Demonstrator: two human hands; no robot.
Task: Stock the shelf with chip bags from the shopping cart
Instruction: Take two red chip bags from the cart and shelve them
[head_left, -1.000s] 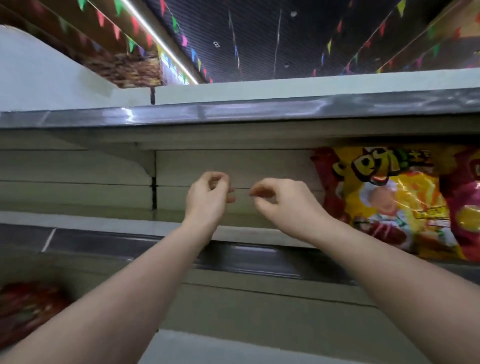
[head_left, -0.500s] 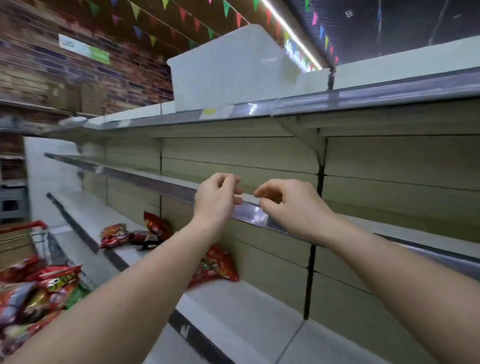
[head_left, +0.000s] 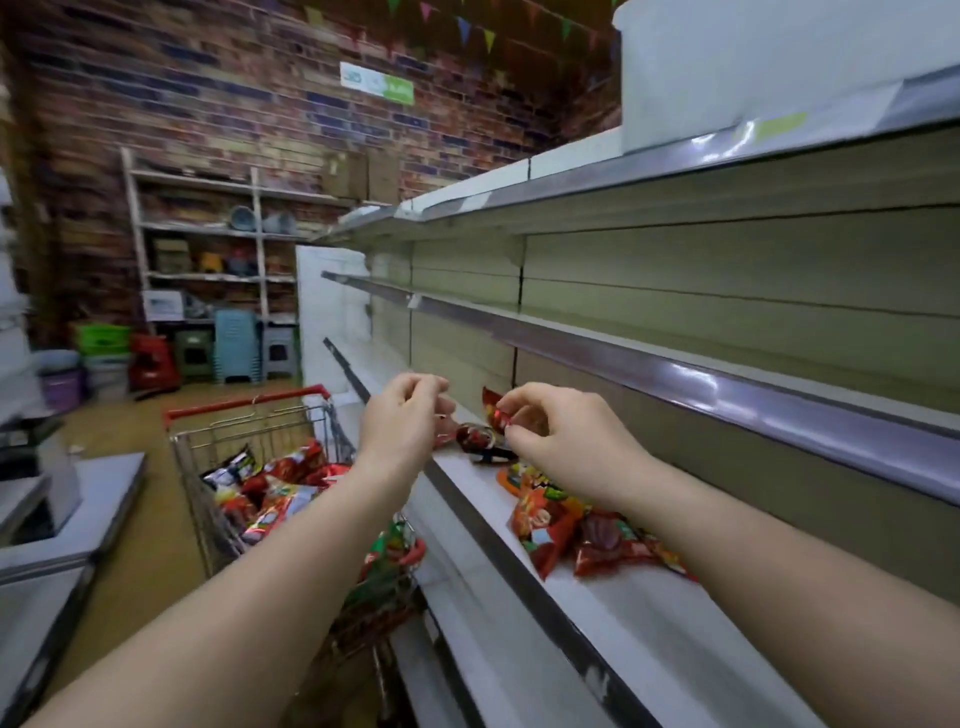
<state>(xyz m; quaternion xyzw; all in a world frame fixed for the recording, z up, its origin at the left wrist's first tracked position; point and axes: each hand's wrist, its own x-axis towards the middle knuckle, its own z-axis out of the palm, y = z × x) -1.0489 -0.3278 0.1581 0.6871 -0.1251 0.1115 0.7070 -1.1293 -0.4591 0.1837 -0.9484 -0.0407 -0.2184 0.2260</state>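
Item: left hand (head_left: 397, 415) — raised in front of us over the shelf edge, fingers curled inward, thumb meeting fingertips; we see nothing held in it.

Item: right hand (head_left: 561, 441) — raised beside the left, a small gap between them, fingers curled in a pinch; a red bag corner shows just at the fingertips, but we cannot tell whether it is gripped or merely lies behind them.

Item: shopping cart (head_left: 249, 415) — wire basket with a red handle, standing on the floor just left of the shelving. Chip bags in cart (head_left: 275, 493) — a heap of red, yellow and white packets.

Item: lower shelf (head_left: 649, 623) — white deck with a dark front rail. Near bags on shelf (head_left: 571, 525) — red and yellow packets lying flat under our right forearm. Far bags on shelf (head_left: 483, 439) — dark red packets further along, partly hidden behind both hands.

Item: middle shelf (head_left: 675, 369) and top shelf (head_left: 623, 176) — metal-edged.

Item: brick wall (head_left: 234, 104), with a storage rack (head_left: 208, 249) of tubs and stools against it.
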